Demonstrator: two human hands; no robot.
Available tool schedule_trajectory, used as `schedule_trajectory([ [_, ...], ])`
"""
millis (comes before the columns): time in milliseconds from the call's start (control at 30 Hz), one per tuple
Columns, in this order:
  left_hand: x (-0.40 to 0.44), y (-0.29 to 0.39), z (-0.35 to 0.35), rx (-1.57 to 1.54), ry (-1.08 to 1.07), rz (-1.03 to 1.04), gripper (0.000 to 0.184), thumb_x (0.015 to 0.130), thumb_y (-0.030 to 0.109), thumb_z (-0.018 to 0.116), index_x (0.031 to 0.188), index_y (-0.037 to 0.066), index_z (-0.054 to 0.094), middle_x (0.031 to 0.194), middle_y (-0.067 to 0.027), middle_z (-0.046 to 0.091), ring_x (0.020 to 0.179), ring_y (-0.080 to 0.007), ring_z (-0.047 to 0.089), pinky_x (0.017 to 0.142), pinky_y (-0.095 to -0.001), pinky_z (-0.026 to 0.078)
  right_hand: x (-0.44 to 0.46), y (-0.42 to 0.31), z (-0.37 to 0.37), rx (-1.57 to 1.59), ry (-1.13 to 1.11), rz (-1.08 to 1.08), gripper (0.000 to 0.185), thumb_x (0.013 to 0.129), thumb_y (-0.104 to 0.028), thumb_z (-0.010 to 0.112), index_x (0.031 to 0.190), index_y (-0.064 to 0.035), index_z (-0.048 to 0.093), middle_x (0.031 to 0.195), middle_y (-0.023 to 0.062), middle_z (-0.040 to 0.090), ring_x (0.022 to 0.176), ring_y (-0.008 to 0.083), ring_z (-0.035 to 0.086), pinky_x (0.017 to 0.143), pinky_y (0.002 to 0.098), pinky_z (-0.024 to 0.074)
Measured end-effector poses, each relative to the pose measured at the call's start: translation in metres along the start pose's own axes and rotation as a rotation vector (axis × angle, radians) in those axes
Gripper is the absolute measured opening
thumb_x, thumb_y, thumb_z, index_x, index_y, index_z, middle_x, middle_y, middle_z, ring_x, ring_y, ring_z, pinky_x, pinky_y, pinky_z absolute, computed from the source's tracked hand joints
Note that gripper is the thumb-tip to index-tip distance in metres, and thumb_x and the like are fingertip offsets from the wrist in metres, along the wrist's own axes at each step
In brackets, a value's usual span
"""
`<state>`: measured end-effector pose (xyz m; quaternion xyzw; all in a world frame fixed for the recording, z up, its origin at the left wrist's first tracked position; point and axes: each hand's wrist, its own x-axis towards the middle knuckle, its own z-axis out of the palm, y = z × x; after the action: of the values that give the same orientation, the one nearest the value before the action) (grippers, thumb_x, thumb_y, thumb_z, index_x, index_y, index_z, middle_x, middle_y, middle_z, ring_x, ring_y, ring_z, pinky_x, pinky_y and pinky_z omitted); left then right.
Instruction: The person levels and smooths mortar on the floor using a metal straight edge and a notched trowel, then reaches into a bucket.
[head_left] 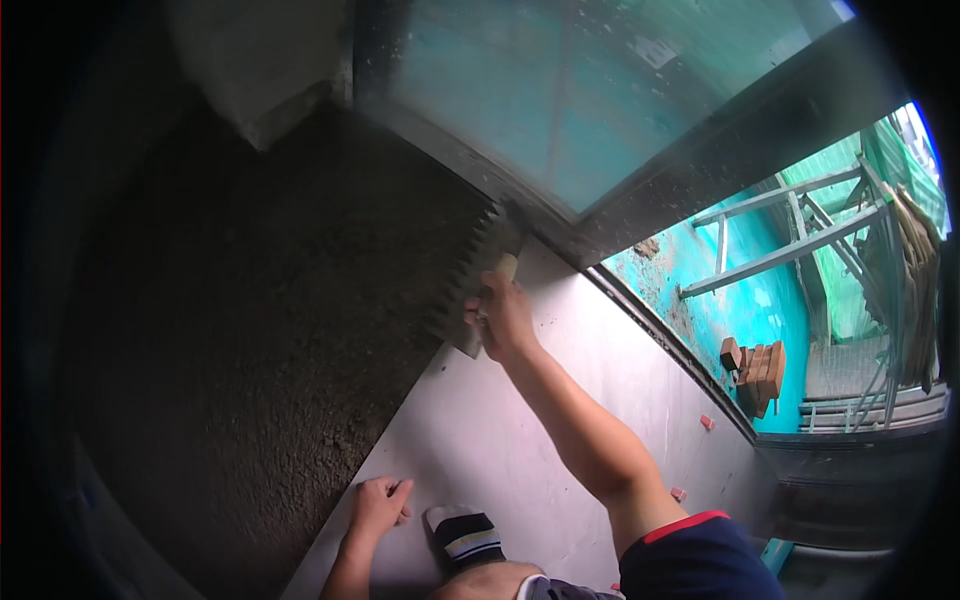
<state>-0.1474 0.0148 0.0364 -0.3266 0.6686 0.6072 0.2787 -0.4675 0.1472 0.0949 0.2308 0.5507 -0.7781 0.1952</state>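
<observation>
My right hand is wrapped round the handle of a notched trowel. The trowel's toothed edge faces left, over dark wet mortar, close to the metal frame's corner. Below the blade lies a large pale tile, its straight edge bordering the mortar. My left hand is closed, its fingers curled with nothing visible in them, and rests on the tile beside that edge. My knee and a striped sock show at the bottom.
A glazed door or window with a dark metal frame borders the mortar at upper right. Beyond its track are a metal trestle and stacked bricks. Small red pieces sit along the tile's right side.
</observation>
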Motion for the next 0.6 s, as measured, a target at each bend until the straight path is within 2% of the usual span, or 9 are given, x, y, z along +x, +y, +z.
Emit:
schedule_trajectory([
  [300, 0.001, 0.005, 0.001, -0.059, -0.007, -0.082, 0.036, 0.094, 0.025, 0.069, 0.074, -0.003, 0.063, 0.062, -0.0106, 0.068, 0.048, -0.0142, 0.065, 0.045, -0.0282, 0.049, 0.028, 0.031, 0.039, 0.129, 0.057, -0.013, 0.029, 0.092, -0.026, 0.058, 0.108, -0.0046, 0.047, 0.083, 0.0069, 0.050, 0.063, 0.0171, 0.055, 0.055, 0.0336, 0.0493],
  [400, 0.001, 0.004, 0.001, -0.052, -0.017, -0.067, 0.036, 0.095, 0.025, 0.068, 0.073, -0.003, 0.062, 0.062, -0.0105, 0.068, 0.048, -0.0145, 0.065, 0.044, -0.0285, 0.049, 0.023, 0.033, 0.045, 0.183, 0.111, 0.017, 0.027, 0.094, -0.025, 0.058, 0.109, -0.0034, 0.051, 0.090, 0.0068, 0.049, 0.072, 0.0184, 0.056, 0.060, 0.0338, 0.0497],
  [500, 0.002, 0.004, 0.002, -0.077, -0.013, -0.068, 0.036, 0.095, 0.025, 0.068, 0.073, -0.003, 0.062, 0.061, -0.0107, 0.068, 0.048, -0.0145, 0.065, 0.045, -0.0288, 0.049, 0.007, 0.034, 0.053, 0.311, 0.043, 0.023, 0.026, 0.094, -0.025, 0.057, 0.108, -0.0049, 0.049, 0.089, 0.0069, 0.048, 0.069, 0.0184, 0.055, 0.058, 0.0330, 0.0485],
  [600, -0.001, 0.010, 0.002, -0.061, -0.003, -0.071, 0.036, 0.095, 0.025, 0.067, 0.073, -0.003, 0.062, 0.062, -0.0109, 0.068, 0.049, -0.0145, 0.065, 0.046, -0.0290, 0.050, -0.021, 0.041, 0.053, 0.203, -0.027, 0.060, 0.025, 0.094, -0.026, 0.057, 0.106, -0.0063, 0.047, 0.091, 0.0074, 0.048, 0.067, 0.0184, 0.055, 0.055, 0.0322, 0.0470],
])
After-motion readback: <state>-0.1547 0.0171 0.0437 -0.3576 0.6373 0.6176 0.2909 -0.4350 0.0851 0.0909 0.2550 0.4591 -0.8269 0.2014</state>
